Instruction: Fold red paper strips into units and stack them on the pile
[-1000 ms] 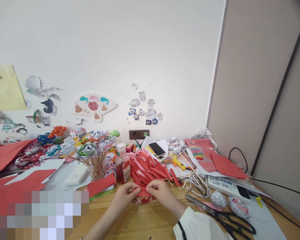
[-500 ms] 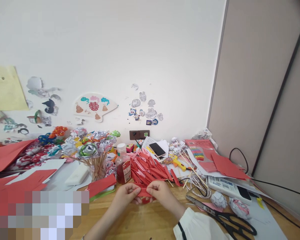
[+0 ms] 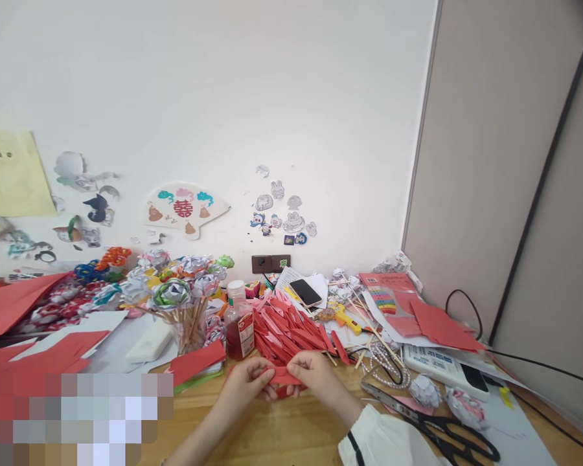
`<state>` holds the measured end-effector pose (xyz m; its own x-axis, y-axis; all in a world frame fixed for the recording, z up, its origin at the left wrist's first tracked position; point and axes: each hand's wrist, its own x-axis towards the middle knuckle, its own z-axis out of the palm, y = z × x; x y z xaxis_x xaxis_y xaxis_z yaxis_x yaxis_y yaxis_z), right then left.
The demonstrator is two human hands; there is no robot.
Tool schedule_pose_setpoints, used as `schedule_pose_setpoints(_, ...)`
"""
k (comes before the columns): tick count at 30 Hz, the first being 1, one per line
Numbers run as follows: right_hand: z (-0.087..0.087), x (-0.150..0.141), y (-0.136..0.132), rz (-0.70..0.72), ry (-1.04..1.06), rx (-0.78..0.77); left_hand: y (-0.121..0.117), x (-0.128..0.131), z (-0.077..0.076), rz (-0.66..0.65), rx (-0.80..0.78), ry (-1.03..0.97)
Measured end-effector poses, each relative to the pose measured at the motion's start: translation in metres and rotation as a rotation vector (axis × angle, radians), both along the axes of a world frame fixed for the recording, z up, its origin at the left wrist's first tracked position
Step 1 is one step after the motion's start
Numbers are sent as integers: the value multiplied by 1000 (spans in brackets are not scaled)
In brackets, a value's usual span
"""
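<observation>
Pinching red paper (image 3: 282,376) between both hands (image 3: 280,377) above the wooden table (image 3: 272,427).

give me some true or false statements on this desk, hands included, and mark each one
1. The left hand and right hand both hold red paper. True.
2. The black-handled scissors lie to the left of both hands. False: they lie to the right, by the white sleeve.
3. A yellow glue gun lies to the right of the pile of red strips. True.
4. The bottle with the red label is lying on its side. False: it stands upright.
5. A fan-shaped decoration is on the wall. True.
</observation>
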<state>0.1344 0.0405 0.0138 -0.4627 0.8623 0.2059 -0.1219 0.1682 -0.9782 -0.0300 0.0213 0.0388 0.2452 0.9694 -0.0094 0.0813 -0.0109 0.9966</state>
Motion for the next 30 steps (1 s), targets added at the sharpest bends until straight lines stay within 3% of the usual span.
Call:
schedule_pose_setpoints(10, 6, 1, -6, 99, 112, -142, -4, -3, 6, -105, 105, 45)
schedule_pose_setpoints(16, 0, 3, -4, 143, 93, -238, -6, -2, 5, -131, 107, 41)
schedule_pose_setpoints(23, -6, -2, -1, 111, 23, -106, -7, 0, 3, -93, 5, 35)
schedule_pose_setpoints(30, -12, -4, 1, 44, -34, -14, -6, 3, 4, -56, 5, 55)
